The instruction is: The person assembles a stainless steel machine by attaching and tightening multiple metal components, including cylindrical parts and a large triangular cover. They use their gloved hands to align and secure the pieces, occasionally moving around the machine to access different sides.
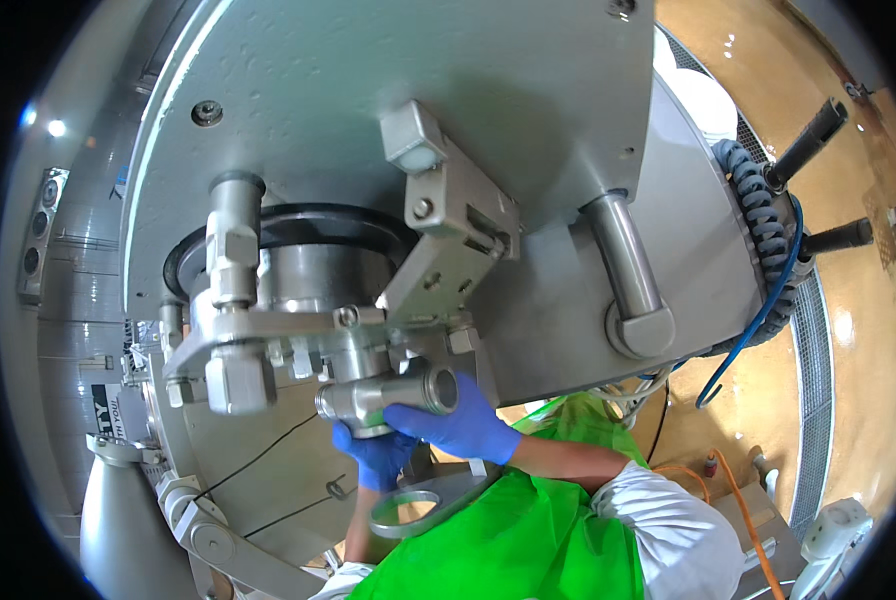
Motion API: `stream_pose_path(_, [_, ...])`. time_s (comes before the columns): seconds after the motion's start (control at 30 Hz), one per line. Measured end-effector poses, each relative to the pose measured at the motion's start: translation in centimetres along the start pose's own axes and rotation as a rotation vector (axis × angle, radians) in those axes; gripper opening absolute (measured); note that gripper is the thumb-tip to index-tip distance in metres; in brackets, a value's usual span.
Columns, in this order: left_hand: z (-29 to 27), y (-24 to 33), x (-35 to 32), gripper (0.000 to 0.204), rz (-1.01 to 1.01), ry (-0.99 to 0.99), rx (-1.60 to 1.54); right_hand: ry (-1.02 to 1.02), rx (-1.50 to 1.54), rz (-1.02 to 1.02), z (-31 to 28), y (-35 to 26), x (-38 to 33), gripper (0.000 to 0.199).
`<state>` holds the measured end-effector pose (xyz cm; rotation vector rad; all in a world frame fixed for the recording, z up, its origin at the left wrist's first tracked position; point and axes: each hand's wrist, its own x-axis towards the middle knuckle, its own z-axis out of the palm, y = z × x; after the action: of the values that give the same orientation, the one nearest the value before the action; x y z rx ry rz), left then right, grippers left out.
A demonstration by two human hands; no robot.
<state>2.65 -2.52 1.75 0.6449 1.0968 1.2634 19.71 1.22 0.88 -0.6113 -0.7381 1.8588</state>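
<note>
Both blue-gloved hands are gripping the steel pipe fitting (388, 395) under the machine's round lid (388, 90): right hand (458, 420) wrapping over it, left hand (373, 455) cupping beneath

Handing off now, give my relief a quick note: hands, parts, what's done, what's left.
Right hand, blue-gloved, grips the steel tee fitting under the machine's grey plate.
Left hand, also gloved, supports the fitting from below.
A flat ring wrench shows just below the hands; whether a hand holds it is unclear.
Fitting sits at its mount; whether tight, cannot tell.
</note>
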Motion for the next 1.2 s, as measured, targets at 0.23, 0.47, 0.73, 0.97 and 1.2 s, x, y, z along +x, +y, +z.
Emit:
stream_pose_path(0.23, [0.9,0.1,0.2,0.088,0.077,-0.074,0.017,-0.038,0.069,-0.046,0.3,0.5,0.5,0.031])
stream_pose_path(0.47, [2.2,0.3,0.4,0.086,0.022,0.200,0.021,-0.165,-0.192,0.095,-2.4,-2.5,-0.5,0.041])
stream_pose_path(0.73, [-0.3,0.0,1.1,0.086,-0.152,0.052,-0.076,0.297,-0.672,-0.150,-5.3,-2.7,-0.2,0.027])
stream_pose_path(0.97, [1.5,-0.4,0.7,0.085,-0.113,0.182,-0.156,0.384,-0.300,-0.050,-2.2,-3.2,0.0,0.032])
stream_pose_path(1.2, [2.4,0.0,0.8,0.079,-0.155,0.278,-0.203,0.200,0.452,0.078,-3.2,-0.1,0.3,0.043])
